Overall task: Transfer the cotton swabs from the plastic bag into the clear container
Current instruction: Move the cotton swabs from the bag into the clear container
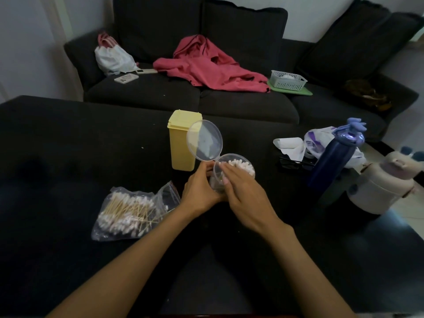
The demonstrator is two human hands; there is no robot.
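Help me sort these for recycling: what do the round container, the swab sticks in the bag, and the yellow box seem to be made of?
The round container looks like clear, glossy rigid plastic: the yellow box shows through its raised lid. The swab sticks look like pale wood or bamboo, tan and matte, with white cotton tips. The yellow box seems opaque, smooth moulded plastic.

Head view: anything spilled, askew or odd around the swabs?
A few swabs poke out of the plastic bag's open mouth. The clear container, gripped by the left hand, looks tilted, its hinged lid open. No loose swabs visible.
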